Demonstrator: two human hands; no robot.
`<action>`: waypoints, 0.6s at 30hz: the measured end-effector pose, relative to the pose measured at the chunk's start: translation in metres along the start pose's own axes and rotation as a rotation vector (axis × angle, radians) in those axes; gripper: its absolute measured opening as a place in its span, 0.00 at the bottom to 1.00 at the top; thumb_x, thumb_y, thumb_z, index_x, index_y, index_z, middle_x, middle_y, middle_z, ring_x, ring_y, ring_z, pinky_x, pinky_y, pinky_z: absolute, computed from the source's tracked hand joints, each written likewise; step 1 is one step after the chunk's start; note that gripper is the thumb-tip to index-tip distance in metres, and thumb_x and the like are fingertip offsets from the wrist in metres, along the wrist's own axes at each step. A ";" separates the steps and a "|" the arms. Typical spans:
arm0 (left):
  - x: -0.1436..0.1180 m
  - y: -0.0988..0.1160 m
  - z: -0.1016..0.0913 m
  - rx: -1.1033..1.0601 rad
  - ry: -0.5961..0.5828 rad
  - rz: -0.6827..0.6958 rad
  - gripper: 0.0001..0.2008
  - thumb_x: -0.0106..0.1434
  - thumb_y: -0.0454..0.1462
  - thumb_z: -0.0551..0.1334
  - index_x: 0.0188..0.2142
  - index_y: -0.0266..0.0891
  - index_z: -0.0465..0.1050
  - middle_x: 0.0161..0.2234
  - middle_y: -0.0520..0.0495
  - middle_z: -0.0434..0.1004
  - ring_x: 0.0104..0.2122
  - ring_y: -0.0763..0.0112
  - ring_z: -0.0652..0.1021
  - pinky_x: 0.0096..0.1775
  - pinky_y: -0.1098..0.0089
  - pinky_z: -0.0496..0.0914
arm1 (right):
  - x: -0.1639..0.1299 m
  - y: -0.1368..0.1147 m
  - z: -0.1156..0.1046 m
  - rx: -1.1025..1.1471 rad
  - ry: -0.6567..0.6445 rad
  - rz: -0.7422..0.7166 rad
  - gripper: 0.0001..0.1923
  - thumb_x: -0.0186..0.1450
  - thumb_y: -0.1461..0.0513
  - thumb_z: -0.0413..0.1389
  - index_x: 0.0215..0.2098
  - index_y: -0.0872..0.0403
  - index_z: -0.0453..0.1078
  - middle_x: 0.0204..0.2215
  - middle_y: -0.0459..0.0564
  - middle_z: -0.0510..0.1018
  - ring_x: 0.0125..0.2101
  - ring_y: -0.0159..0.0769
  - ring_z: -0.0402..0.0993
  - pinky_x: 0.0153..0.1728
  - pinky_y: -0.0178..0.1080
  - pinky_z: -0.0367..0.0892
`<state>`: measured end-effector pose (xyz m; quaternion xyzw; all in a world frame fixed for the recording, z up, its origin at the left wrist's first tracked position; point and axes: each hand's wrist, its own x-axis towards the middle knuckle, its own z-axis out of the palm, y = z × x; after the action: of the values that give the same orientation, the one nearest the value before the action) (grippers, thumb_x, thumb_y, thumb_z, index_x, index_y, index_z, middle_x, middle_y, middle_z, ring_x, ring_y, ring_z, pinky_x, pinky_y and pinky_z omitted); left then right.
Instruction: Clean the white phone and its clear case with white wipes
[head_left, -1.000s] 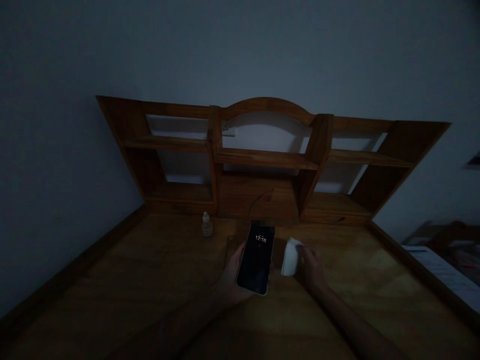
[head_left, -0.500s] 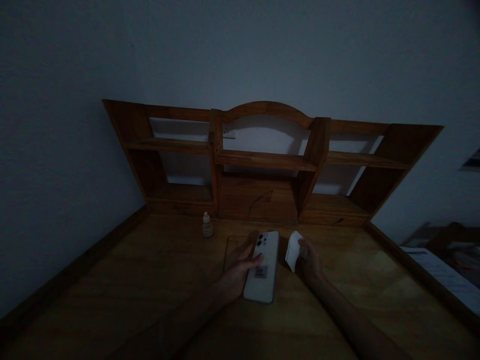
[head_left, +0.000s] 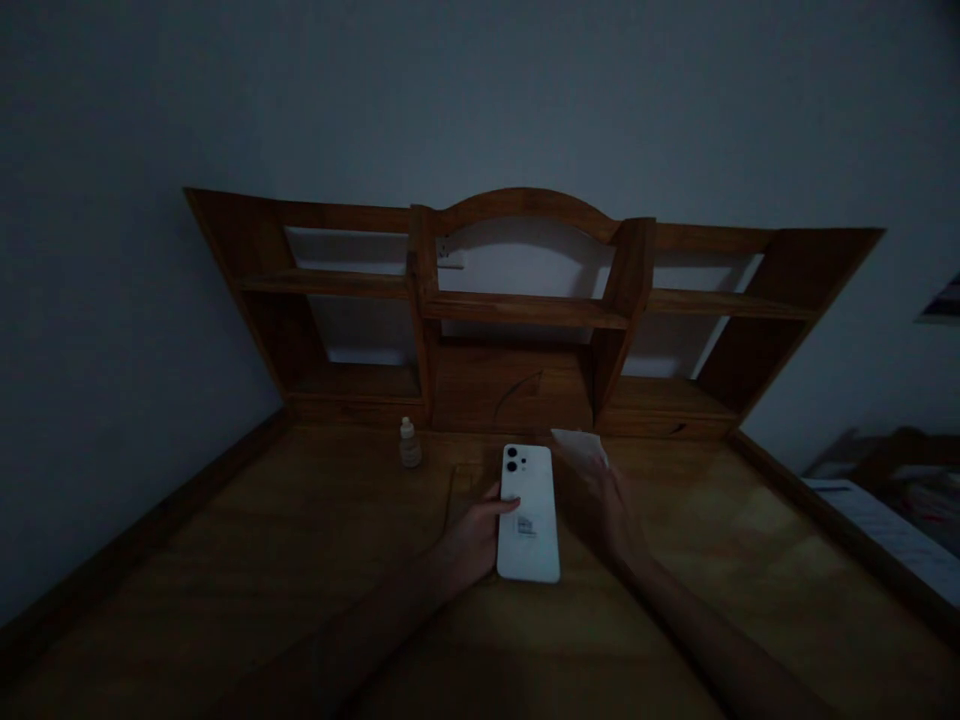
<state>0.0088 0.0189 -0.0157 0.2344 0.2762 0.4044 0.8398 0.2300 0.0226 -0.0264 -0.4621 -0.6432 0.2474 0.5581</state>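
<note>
**Phone held back-up over dim wooden desk**

Room was dark. A wooden desk [head_left: 300, 560] with a raised edge ran along the left wall and filled the near view. The left hand [head_left: 469, 540] held a white phone [head_left: 529, 512] just above the desk, near its middle, fingers closed on the phone's left edge, thumb on the back. The phone showed its back, camera lenses at the far end; long axis ran near to far, top pointing toward the shelf. The right hand [head_left: 604, 505] was just right of the phone, fingers pinched on a white cloth [head_left: 579, 445] raised at the fingertips. A small bottle [head_left: 409, 443] stood upright further back on the left. Behind it was a wooden shelf unit [head_left: 525, 310] with an arched top, against a pale wall [head_left: 480, 90]. A bed [head_left: 892, 520] was dimly visible far right.
</note>
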 end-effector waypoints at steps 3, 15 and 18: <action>0.000 0.002 0.003 -0.063 0.007 -0.043 0.14 0.60 0.29 0.62 0.47 0.36 0.72 0.41 0.42 0.79 0.43 0.60 0.79 0.51 0.60 0.66 | -0.002 -0.013 0.010 -0.116 -0.149 -0.095 0.22 0.74 0.54 0.44 0.63 0.47 0.64 0.62 0.50 0.69 0.63 0.47 0.62 0.65 0.57 0.54; 0.006 -0.003 -0.005 -0.040 -0.132 -0.028 0.14 0.61 0.32 0.62 0.47 0.36 0.75 0.44 0.41 0.79 0.50 0.57 0.76 0.54 0.60 0.64 | 0.000 -0.019 0.019 -0.481 -0.365 -0.362 0.28 0.74 0.59 0.45 0.71 0.44 0.46 0.70 0.47 0.51 0.69 0.44 0.45 0.67 0.57 0.50; 0.003 -0.003 -0.006 0.006 -0.124 -0.033 0.16 0.61 0.32 0.63 0.49 0.36 0.74 0.44 0.41 0.79 0.49 0.57 0.76 0.54 0.60 0.64 | 0.001 -0.021 0.018 -0.504 -0.368 -0.352 0.30 0.74 0.60 0.45 0.72 0.44 0.43 0.71 0.47 0.49 0.70 0.44 0.43 0.68 0.57 0.49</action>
<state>0.0079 0.0213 -0.0228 0.2570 0.2288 0.3744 0.8611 0.2061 0.0179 -0.0132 -0.4152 -0.8434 0.0602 0.3356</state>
